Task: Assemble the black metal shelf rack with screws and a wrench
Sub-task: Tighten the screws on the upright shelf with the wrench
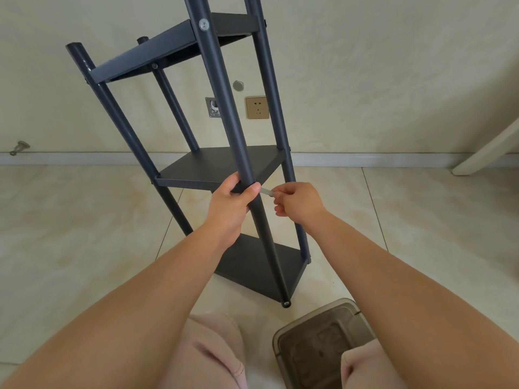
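Note:
The black metal shelf rack (222, 167) stands on the tiled floor in front of me, with three shelves fixed between four tube legs. My left hand (236, 203) is wrapped around the nearest leg (224, 102) at the level of the middle shelf. My right hand (297, 202) pinches a small silver wrench (266, 191), whose tip meets that leg right beside my left thumb. A silver screw head (204, 24) shows on the same leg at the top shelf. The screw at the wrench tip is hidden.
A brown translucent plastic bin (323, 341) sits on the floor between my knees. The wall behind the rack carries a socket (257, 107) and a small metal plate (213, 108). A white furniture leg (488, 153) slants in at the right.

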